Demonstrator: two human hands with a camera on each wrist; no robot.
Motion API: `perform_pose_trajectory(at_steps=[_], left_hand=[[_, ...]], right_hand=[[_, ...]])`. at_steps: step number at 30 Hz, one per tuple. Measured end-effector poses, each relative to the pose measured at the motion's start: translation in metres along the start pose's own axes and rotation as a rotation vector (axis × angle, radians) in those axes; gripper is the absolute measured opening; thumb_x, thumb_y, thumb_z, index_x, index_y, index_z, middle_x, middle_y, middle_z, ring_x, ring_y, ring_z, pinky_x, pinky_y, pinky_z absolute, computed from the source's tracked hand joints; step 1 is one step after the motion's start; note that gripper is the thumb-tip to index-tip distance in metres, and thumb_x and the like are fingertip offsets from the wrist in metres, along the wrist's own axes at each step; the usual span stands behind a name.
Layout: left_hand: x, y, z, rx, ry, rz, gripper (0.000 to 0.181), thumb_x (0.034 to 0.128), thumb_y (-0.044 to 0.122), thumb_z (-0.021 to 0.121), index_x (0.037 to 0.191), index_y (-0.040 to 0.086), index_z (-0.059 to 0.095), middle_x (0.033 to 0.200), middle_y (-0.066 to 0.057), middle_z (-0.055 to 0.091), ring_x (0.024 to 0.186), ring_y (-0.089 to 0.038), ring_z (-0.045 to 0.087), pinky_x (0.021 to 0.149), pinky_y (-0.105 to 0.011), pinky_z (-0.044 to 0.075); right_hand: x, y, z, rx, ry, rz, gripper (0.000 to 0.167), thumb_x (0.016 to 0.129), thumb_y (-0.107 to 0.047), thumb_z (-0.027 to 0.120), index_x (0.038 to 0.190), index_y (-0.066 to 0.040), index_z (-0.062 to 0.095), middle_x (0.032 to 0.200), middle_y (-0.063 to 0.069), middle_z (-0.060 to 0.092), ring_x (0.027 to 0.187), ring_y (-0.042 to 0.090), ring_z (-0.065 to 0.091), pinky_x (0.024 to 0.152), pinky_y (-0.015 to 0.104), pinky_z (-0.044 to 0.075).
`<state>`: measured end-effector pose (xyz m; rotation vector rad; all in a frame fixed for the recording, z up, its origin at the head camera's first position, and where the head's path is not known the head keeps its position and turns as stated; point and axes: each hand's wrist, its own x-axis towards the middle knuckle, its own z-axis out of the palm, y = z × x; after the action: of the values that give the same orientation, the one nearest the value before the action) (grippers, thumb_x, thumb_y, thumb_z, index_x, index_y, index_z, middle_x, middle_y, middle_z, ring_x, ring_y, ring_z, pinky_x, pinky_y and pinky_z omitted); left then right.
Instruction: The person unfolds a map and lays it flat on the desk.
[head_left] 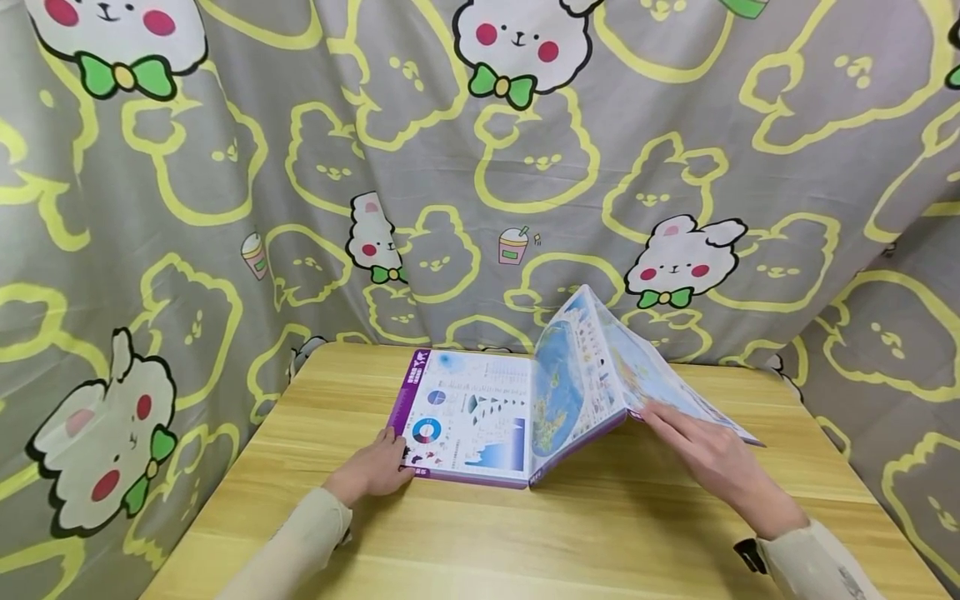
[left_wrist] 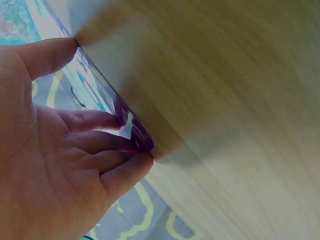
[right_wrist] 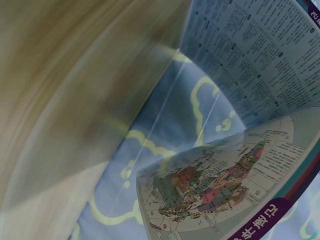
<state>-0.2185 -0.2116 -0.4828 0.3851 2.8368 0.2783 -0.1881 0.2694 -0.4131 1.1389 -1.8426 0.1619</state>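
A folding map sheet (head_left: 480, 400) with purple borders is partly spread on the table. Its left panel, printed with charts, lies flat, while the panels to the right rise into a peak. My left hand (head_left: 378, 462) rests on the flat panel's near left corner; in the left wrist view its fingertips (left_wrist: 127, 172) and thumb touch the edge. At the near edge of the raised part, my right hand (head_left: 701, 450) grips the sheet. The right wrist view shows the sheet's underside, with small print and a coloured map (right_wrist: 210, 185); the hand itself is out of that view.
The light wooden table (head_left: 480, 542) extends in front of the sheet. A grey curtain (head_left: 435, 167) with yellow outlines and white rabbits hangs behind the table and along both sides. The raised panels stand close to the curtain at the back.
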Motion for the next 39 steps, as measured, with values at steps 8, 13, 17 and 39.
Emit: perform_pose_trajectory(at_steps=[8, 13, 17, 39], left_hand=[[-0.001, -0.007, -0.004, -0.006, 0.006, 0.004, 0.068, 0.0914, 0.033, 0.057, 0.136, -0.015, 0.036, 0.145, -0.037, 0.023, 0.135, -0.046, 0.023, 0.108, -0.052, 0.026], [0.000, -0.010, -0.006, -0.008, -0.001, -0.011, 0.068, 0.0914, 0.033, 0.058, 0.136, -0.014, 0.036, 0.145, -0.037, 0.022, 0.136, -0.046, 0.021, 0.109, -0.052, 0.024], [-0.001, -0.011, -0.006, -0.009, 0.002, -0.014, 0.067, 0.0912, 0.032, 0.058, 0.135, -0.014, 0.037, 0.145, -0.037, 0.022, 0.136, -0.046, 0.022, 0.109, -0.053, 0.025], [-0.005, -0.030, -0.009, -0.028, -0.004, -0.029, 0.067, 0.0909, 0.030, 0.057, 0.135, -0.015, 0.035, 0.145, -0.037, 0.021, 0.135, -0.048, 0.021, 0.109, -0.054, 0.024]], right_hand=[[-0.013, -0.002, -0.004, -0.015, -0.022, 0.019, 0.038, 0.105, -0.016, 0.031, 0.115, 0.000, 0.065, 0.111, 0.014, 0.067, 0.083, 0.026, 0.066, 0.056, 0.038, 0.052], [-0.022, -0.001, -0.005, -0.009, -0.036, 0.045, 0.038, 0.104, -0.017, 0.032, 0.116, -0.001, 0.064, 0.109, 0.013, 0.067, 0.076, 0.025, 0.066, 0.049, 0.037, 0.050], [-0.032, -0.001, -0.004, -0.010, -0.045, 0.065, 0.038, 0.104, -0.019, 0.033, 0.116, -0.001, 0.064, 0.107, 0.013, 0.068, 0.073, 0.026, 0.066, 0.046, 0.038, 0.050], [-0.061, -0.007, -0.006, -0.036, -0.273, 0.067, 0.048, 0.103, -0.013, 0.017, 0.127, -0.004, 0.058, 0.119, 0.013, 0.063, 0.091, 0.026, 0.065, 0.045, 0.030, 0.048]])
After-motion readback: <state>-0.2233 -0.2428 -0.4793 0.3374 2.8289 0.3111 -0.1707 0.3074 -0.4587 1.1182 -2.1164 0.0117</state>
